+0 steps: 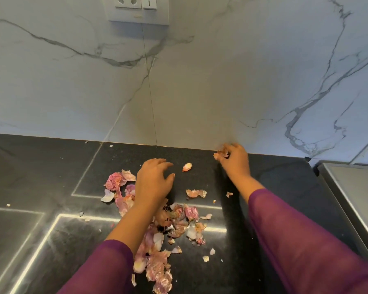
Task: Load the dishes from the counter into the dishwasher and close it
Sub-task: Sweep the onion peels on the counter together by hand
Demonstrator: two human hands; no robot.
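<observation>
Roughly, far left: black speckled counter (30, 166), bright inlaid lines forming rectangles, small crumbs on it.
back wall: marble backsplash (200, 81), white with grey veins, meets the counter along its back edge.
top edge: socket plate (136, 7) on the backsplash, two outlets plus a switch, cut off by the frame.
left peel pile (119, 187): pink-purple onion skins on the counter, just beside the left hand's outer side.
left hand (153, 181): palm down over the counter, fingers bent and spread, tips pointing down, thumb out to the right. Nothing seen in its grip; whether the tips touch the counter, cannot tell.
left sleeve (100, 270): sheer purple, ends partway up the forearm.
centre peel pile (170, 236): bigger heap, runs from beneath the left forearm toward the bottom edge; dry skins and one root end.
loose curl (187, 167): single peel on the counter between the two hands.
flat bits (196, 193): a couple of peel pieces, lower, between the forearms.
right hand (235, 161): at the counter's back edge, near the backsplash base, motion-blurred; fingers curled in, pinching peel scraps (220, 154).
right sleeve (295, 240): same sheer purple, reaches near the wrist.
far right: steel surface (353, 198), grey metal with a raised edge, just beside the counter's right end; sink or appliance, cannot tell; contents, cannot tell.
task thing: counter lies under both hands, peels on it.
</observation>
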